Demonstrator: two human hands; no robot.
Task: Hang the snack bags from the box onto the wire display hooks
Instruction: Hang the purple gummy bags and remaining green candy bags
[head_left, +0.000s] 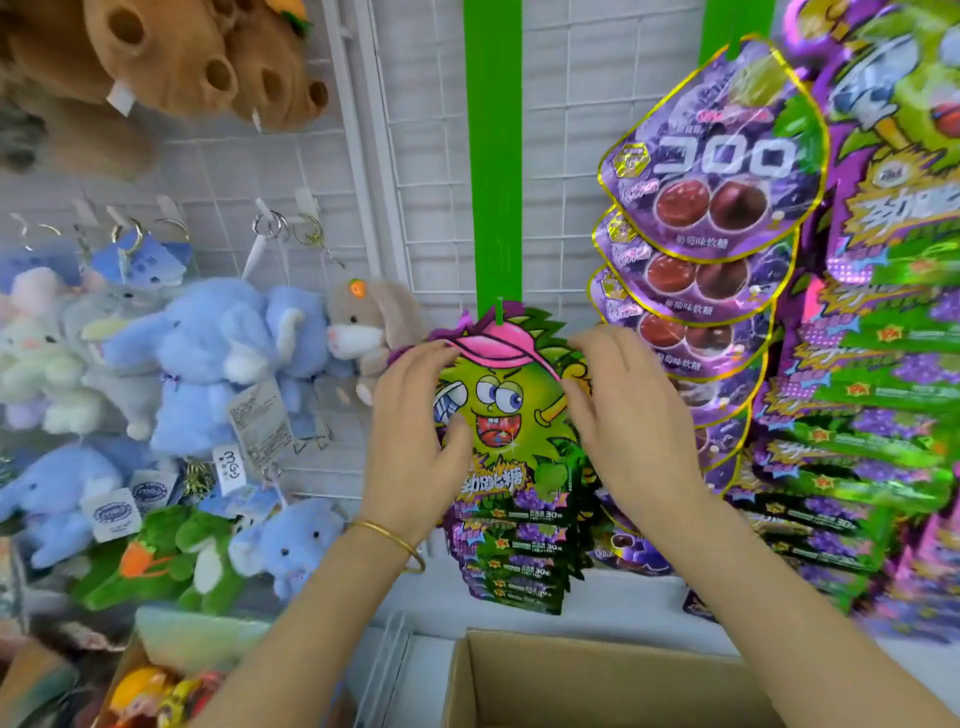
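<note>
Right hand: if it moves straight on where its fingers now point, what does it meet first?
The front green monster bag: the right hand points up-left, and its fingertips seem to reach that bag's edge, though depth is unclear.

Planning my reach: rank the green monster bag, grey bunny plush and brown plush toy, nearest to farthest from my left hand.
1. green monster bag, in left hand
2. grey bunny plush, just left
3. brown plush toy, top left

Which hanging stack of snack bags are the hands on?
The green monster-face stack under the green strip: the left hand and right hand touch its front bag. The purple grape stack hangs untouched.
</note>
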